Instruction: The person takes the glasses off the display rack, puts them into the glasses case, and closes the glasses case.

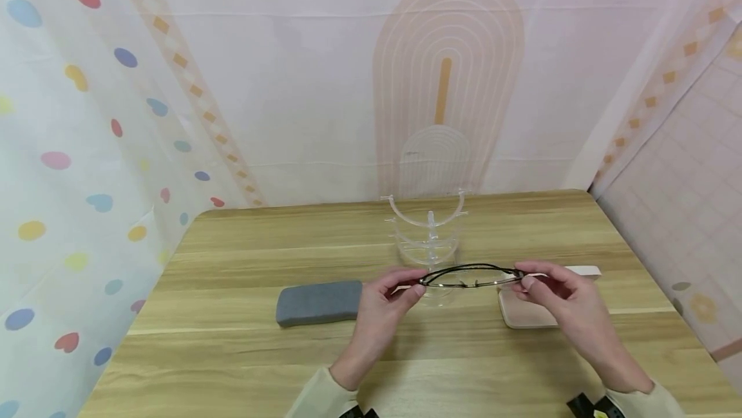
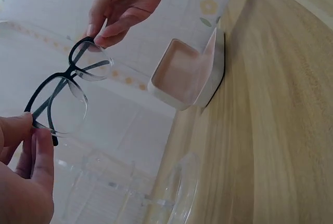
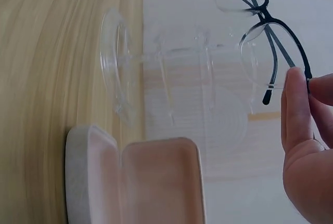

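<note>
A pair of black-framed eyeglasses (image 1: 472,266) with clear lower rims is held up above the table, its temples folded across behind the lenses. My left hand (image 1: 382,308) pinches one end of the frame between thumb and fingers; my right hand (image 1: 574,308) pinches the other end. In the left wrist view the folded temples of the glasses (image 2: 69,72) cross behind the lenses. Behind the glasses stands a clear multi-tier eyewear stand (image 1: 431,234) with no glasses on its visible arms. Partly behind my right hand lies an open white glasses case (image 3: 162,182) with pink lining.
A closed grey glasses case (image 1: 317,303) lies on the wooden table (image 1: 232,366), left of the stand and partly covered by my left hand. Patterned curtains (image 1: 290,83) hang behind the table and along its left side.
</note>
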Demonstrator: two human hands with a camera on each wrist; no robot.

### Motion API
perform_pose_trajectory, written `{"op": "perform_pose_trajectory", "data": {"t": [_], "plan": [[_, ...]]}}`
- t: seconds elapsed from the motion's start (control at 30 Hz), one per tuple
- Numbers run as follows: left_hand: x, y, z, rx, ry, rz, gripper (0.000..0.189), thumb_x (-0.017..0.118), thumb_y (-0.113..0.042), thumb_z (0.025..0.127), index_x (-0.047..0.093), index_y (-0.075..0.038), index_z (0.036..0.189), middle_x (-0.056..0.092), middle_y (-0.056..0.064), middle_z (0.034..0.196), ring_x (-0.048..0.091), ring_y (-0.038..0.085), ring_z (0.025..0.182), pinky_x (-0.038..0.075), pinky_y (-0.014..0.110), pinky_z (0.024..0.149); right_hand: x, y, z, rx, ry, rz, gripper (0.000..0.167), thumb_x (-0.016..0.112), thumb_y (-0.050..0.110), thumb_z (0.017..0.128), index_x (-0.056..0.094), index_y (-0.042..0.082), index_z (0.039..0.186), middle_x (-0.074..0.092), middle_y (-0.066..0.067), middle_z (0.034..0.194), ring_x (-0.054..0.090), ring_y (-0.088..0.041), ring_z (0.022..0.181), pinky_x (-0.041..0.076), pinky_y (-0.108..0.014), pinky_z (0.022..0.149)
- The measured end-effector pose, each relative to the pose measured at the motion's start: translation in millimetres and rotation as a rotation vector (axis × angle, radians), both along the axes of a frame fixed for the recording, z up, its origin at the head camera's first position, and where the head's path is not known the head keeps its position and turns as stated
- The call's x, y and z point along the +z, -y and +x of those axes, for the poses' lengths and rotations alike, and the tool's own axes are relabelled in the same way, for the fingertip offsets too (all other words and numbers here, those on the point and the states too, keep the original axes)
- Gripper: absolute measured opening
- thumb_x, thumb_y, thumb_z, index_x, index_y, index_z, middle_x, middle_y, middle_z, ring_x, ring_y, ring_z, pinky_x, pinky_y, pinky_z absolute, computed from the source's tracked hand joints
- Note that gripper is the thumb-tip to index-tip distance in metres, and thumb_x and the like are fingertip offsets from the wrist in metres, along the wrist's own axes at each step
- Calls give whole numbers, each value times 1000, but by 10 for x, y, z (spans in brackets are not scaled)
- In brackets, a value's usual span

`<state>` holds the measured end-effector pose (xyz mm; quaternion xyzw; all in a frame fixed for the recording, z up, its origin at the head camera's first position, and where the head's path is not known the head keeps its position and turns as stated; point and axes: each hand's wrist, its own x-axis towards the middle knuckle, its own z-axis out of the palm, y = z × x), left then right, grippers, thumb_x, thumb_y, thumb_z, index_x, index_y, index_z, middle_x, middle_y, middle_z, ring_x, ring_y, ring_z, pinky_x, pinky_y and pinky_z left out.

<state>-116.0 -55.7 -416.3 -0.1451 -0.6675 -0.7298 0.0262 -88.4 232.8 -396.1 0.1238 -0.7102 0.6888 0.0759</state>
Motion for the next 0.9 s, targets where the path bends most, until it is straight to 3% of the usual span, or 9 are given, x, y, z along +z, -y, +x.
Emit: {"op": "perform_pose_trajectory", "data": {"t": [0.13,0.27,0.43,0.9], "plan": [[-28,-76,-10,12,-21,-5,22,75,5,91,74,9,113,70,22,117,68,11,103,58,23,87,-26,-48,-1,-49,-9,13,23,62,-6,100,67,-13,121,76,-2,101,76,-14,85,61,-26,79],[-33,-164,-20,30,9,-4,22,76,4,90,76,6,112,72,19,116,69,10,100,58,22,85,-53,-87,-3,-82,-18,-12,23,62,-7,100,68,-12,121,76,-1,101,76,-13,87,60,-25,81],[-48,-276,-31,7,39,34,22,75,2,92,75,8,112,72,21,116,69,8,95,57,20,83,-79,-133,-9,-139,-35,-57,22,61,-7,100,68,-13,120,75,-2,99,75,-12,87,60,-25,81],[-145,-639,-67,-16,133,127,23,76,5,90,73,13,111,72,24,115,69,6,90,56,18,80,-130,-362,21,-250,32,-141,18,64,-5,99,75,4,110,75,1,100,73,-8,87,60,-23,78]]}}
